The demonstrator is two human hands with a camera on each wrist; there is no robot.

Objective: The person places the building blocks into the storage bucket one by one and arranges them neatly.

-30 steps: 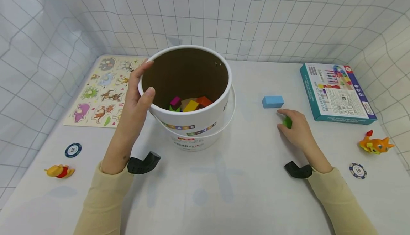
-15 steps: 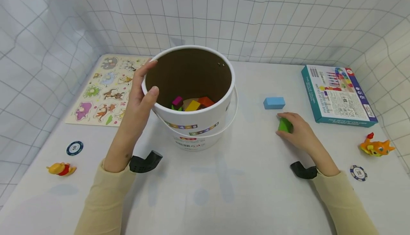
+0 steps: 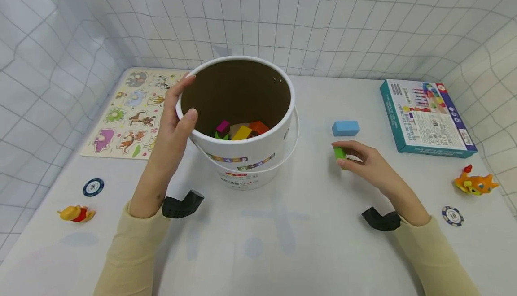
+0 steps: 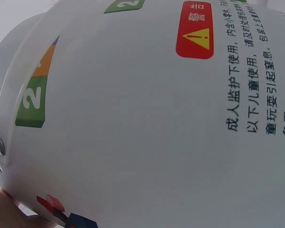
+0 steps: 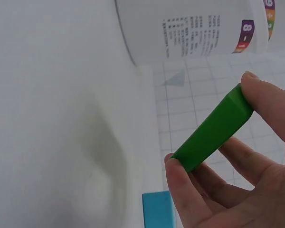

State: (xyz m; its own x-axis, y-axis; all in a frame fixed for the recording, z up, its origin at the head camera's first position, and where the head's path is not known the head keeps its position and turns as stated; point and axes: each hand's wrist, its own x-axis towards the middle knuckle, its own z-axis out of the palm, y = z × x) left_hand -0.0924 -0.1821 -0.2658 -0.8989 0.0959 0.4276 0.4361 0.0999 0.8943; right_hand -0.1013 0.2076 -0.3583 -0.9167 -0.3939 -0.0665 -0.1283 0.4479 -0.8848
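Observation:
A tall white bucket (image 3: pixel 242 152) stands in the middle of the head view, its wire-like white handle (image 3: pixel 298 130) hanging down at the front. My left hand (image 3: pixel 171 125) grips its left rim, thumb over the edge and fingers along the outside. At the bottom lie several coloured blocks, among them a yellow block (image 3: pixel 242 132), an orange block (image 3: pixel 259 128) and a purple block (image 3: pixel 223 128). To the right, my right hand (image 3: pixel 365 161) pinches a green block (image 5: pixel 213 128) by its two ends between thumb and fingertips. A blue block (image 3: pixel 345 128) lies just beyond that hand.
An animal puzzle board (image 3: pixel 125 112) lies behind my left arm. At far left are a poker chip (image 3: pixel 93 187) and a yellow-and-red figurine (image 3: pixel 76 214). On the right are a teal-edged box (image 3: pixel 428 119), an orange toy figure (image 3: pixel 475 181) and another chip (image 3: pixel 452 216). White gridded cloth rises behind.
The right hand, with the green block between its fingertips, has shifted left toward the bucket and up off the spot where the block was. The left hand stays on the rim.

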